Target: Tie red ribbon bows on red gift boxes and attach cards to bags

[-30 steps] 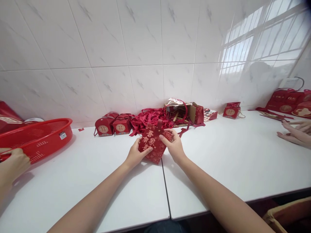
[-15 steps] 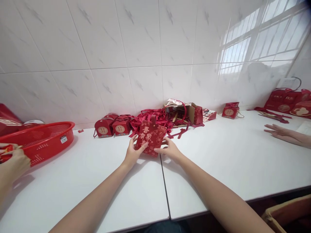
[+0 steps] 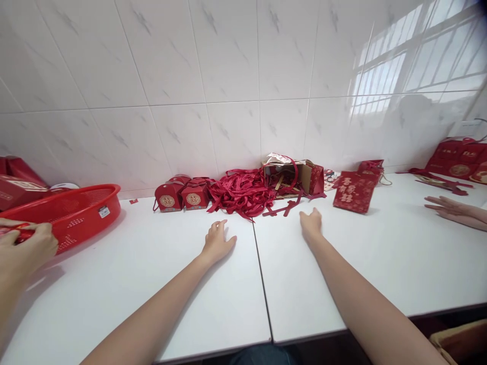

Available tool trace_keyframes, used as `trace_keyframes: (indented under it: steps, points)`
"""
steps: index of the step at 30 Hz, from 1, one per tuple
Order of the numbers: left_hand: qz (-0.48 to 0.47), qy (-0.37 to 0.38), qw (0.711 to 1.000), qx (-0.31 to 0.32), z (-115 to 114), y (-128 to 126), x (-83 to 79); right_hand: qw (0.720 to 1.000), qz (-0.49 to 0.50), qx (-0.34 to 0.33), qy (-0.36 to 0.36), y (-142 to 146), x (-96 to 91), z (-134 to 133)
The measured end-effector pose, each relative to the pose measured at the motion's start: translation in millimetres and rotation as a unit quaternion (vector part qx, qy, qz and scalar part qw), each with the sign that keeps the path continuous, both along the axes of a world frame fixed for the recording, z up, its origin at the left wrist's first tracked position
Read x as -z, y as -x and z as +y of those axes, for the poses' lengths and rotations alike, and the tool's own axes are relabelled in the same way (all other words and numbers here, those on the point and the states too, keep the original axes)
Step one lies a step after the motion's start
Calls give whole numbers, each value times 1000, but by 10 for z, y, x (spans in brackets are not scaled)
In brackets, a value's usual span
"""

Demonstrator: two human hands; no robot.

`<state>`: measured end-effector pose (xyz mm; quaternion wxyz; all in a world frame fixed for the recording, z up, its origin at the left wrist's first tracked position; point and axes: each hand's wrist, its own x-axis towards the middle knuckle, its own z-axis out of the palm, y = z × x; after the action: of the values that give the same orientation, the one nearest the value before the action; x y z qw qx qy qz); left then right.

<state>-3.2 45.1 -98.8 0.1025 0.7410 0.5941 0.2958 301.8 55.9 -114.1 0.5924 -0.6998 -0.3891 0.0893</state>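
My left hand [image 3: 217, 243] rests flat on the white table [image 3: 160, 284] with fingers spread and nothing in it. My right hand [image 3: 311, 223] lies empty on the table too, its fingers loosely curled, near a loose strip of red ribbon [image 3: 287, 208]. A red gift bag with gold characters [image 3: 353, 191] stands to the right of my right hand, apart from it. Just beyond both hands lies a heap of red ribbons [image 3: 239, 191].
Two small red boxes [image 3: 180, 193] and an open cardboard box [image 3: 291, 176] stand by the tiled wall. A red plastic basket [image 3: 66, 213] sits at left, where another person's hand [image 3: 25, 248] holds something red. Another person's hand [image 3: 451, 208] lies flat at right, near more red bags [image 3: 454, 157].
Both my hands held the red gift bag in front of me; now it stands off to the right and both hands rest empty on the table.
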Motion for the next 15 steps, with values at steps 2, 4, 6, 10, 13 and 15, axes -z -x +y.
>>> trace_keyframes:
  steps: [2, 4, 6, 10, 13, 15]
  points:
    - [43, 9, 999, 4, -27, -23, -26, 993, -68, -74, 60, 140, 51, -19]
    - [79, 29, 996, 2, -54, -44, -56, 973, -138, -144, 113, 264, 61, -50]
    - [111, 47, 993, 1, -79, -58, -86, 951, -192, -186, 153, 335, 42, -83]
    - [156, 54, 986, 23, -119, -56, -138, 921, -250, -211, 211, 349, -24, -130]
    - [177, 51, 982, 39, -142, -41, -166, 908, -271, -213, 237, 341, -57, -149]
    - [181, 52, 981, 41, -150, -33, -174, 902, -282, -213, 249, 346, -69, -158]
